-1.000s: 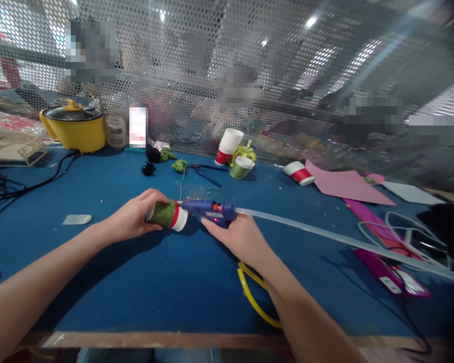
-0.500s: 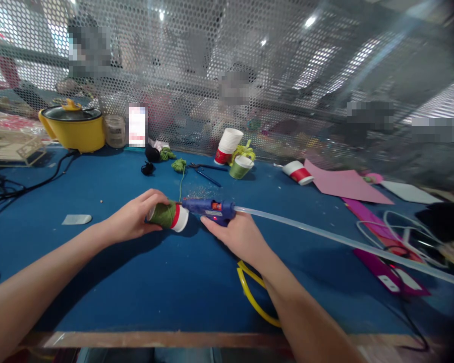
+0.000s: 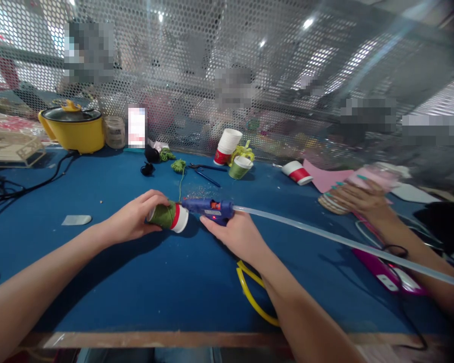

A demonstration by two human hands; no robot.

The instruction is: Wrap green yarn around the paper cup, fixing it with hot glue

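My left hand [image 3: 134, 218] is closed round a paper cup [image 3: 168, 216] lying on its side, wrapped in green yarn with a red band and white rim showing. My right hand [image 3: 236, 233] grips a blue hot glue gun [image 3: 209, 208] whose nozzle touches the cup near its rim. A long clear glue stick [image 3: 325, 238] runs out of the gun's back toward the right edge. A strand of green yarn [image 3: 180, 182] leads from the cup up to a yarn bundle.
Another person's hand [image 3: 357, 197] reaches in from the right onto pink paper [image 3: 327, 179]. Paper cups [image 3: 229, 146], scissors [image 3: 206, 173], a yellow pot [image 3: 73, 128], black cables [image 3: 7, 191] and a yellow cord [image 3: 249, 292] lie on the blue table [image 3: 155, 282]. Metal mesh [image 3: 227, 75] stands behind.
Another person's hand and arm have come into view at the right, over the pink paper. My hands, the cup and the glue gun have barely moved.
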